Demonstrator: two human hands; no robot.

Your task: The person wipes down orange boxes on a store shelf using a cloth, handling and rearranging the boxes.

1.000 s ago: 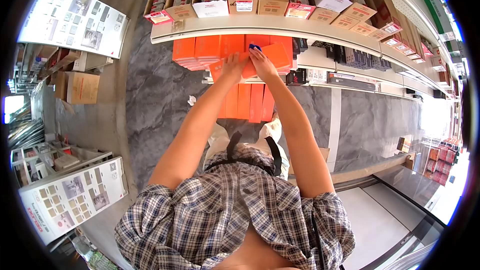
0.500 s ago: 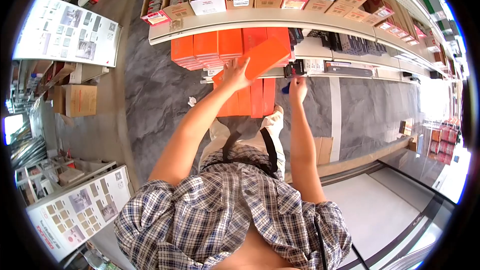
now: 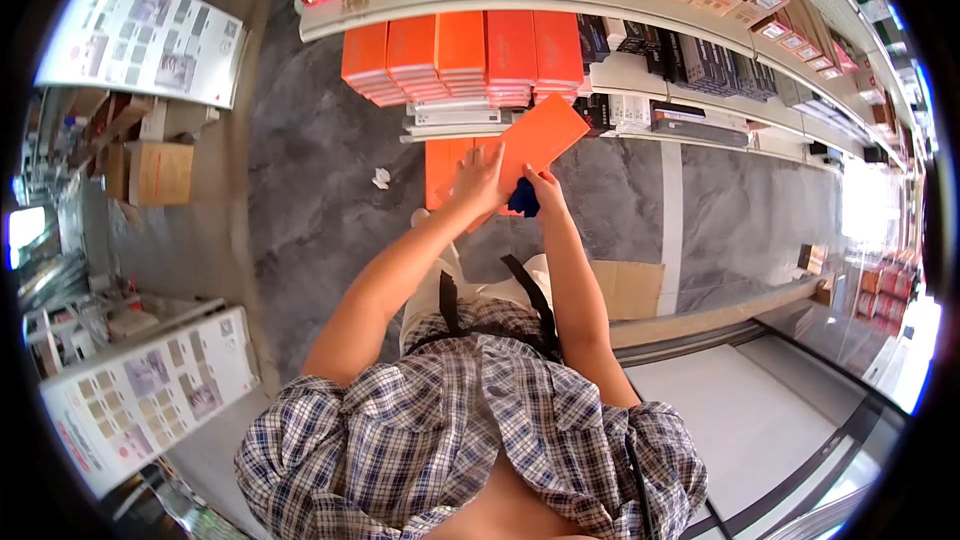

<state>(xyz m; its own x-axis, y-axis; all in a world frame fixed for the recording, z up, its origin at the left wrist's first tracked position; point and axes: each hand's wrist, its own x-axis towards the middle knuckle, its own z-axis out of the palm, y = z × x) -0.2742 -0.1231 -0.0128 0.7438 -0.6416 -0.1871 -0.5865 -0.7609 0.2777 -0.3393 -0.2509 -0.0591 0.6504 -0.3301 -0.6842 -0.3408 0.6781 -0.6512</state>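
The right hand (image 3: 546,192), clutching blue cloth (image 3: 522,200), is back at the orange box (image 3: 545,132) the left hand (image 3: 478,180) grips, occupying both.

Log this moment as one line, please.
left hand: holding orange box | right hand: holding dark blue cloth at box's near edge | beyond: stacked orange boxes

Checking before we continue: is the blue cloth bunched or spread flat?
Bunched: the cloth shows as a small, crumpled clump at the right hand, beside the orange box.
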